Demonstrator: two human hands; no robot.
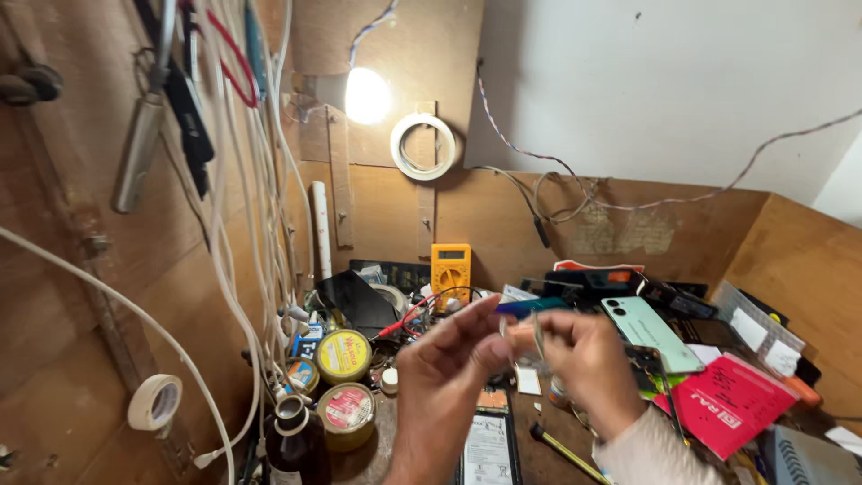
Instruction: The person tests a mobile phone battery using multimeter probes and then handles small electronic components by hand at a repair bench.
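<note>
L hand [442,364] + R hand [585,355] pinching blurred thin metal piece [537,334] | blue tool [532,307] part hidden behind

The bench [548,454] and the walls behind it are brown wood, matt and a little rough. Near the bench's left edge, 2 round tins [343,356] have glossy printed metal lids, and a dark bottle [292,440] beside them looks like shiny glass. The yellow multimeter [451,268] at the back edge is smooth plastic. A pale green phone back [651,332] looks glossy. The red booklet [727,402] near the right edge is matt paper. The right hand [588,355] wears a knitted cloth sleeve [660,449].
</note>
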